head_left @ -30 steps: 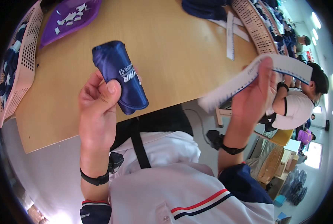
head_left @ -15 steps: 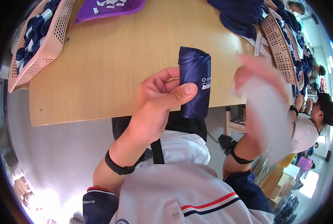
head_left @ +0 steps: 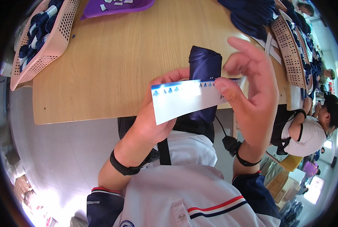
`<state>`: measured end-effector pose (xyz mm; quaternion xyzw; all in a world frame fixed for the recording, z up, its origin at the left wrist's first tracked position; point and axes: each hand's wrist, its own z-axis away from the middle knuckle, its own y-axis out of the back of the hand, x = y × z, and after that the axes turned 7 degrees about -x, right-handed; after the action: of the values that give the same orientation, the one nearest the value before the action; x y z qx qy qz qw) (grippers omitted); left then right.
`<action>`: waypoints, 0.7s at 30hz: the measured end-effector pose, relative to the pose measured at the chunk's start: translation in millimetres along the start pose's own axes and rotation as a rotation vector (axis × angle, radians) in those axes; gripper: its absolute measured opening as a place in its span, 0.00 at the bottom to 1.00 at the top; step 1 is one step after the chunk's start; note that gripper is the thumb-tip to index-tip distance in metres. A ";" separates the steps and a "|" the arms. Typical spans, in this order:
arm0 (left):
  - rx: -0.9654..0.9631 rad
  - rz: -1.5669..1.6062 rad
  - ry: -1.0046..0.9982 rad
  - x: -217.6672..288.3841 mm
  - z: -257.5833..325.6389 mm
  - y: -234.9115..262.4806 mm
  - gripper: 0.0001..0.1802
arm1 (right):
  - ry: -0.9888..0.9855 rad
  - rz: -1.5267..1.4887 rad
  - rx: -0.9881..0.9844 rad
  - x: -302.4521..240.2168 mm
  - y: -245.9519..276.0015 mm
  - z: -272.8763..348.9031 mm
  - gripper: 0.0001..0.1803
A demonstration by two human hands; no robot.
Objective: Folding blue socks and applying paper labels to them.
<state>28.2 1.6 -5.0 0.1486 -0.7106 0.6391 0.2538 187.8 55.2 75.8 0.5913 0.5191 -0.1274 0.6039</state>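
Note:
My left hand (head_left: pixel 155 113) grips a rolled bundle of shiny navy fabric (head_left: pixel 205 62), held upright above the table's front edge. Its thumb is hidden behind a white paper strip (head_left: pixel 188 102) with a blue patterned edge. That strip lies across the front of the bundle, covering its middle. My right hand (head_left: pixel 252 83) pinches the strip's right end with the thumb in front, while the other fingers are curled and raised beside the bundle. Whether the strip touches the fabric I cannot tell.
A pink basket (head_left: pixel 61 49) of banded navy rolls stands at the left, another basket (head_left: pixel 290 49) at the right. A purple tray (head_left: pixel 119 10) with white paper pieces sits at the far side. Navy cloth (head_left: pixel 248 17) lies far right. A co-worker (head_left: pixel 309 128) sits to the right.
My right hand has brought the white strip leftward from beside the bundle to across its front. The left hand still holds the bundle, slightly farther right in the picture.

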 end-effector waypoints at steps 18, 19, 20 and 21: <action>0.150 -0.885 -0.226 13.3 -7.9 -20.2 0.14 | -0.288 -0.857 0.016 27.0 -19.0 3.1 0.22; 0.059 -0.916 -0.391 10.3 -6.5 -16.9 0.13 | -0.268 -0.946 0.114 27.0 -22.5 3.4 0.22; 0.061 -0.916 -0.391 10.7 -5.0 -19.2 0.13 | -0.268 -0.946 0.112 26.0 -25.4 5.5 0.22; 0.077 -0.960 -0.427 12.4 -4.0 -23.8 0.11 | -0.269 -0.997 0.170 24.4 -28.3 8.5 0.23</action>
<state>31.3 3.6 21.9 0.5936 -0.5746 0.4320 0.3619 180.6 51.6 38.3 0.2979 0.6430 -0.5160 0.4811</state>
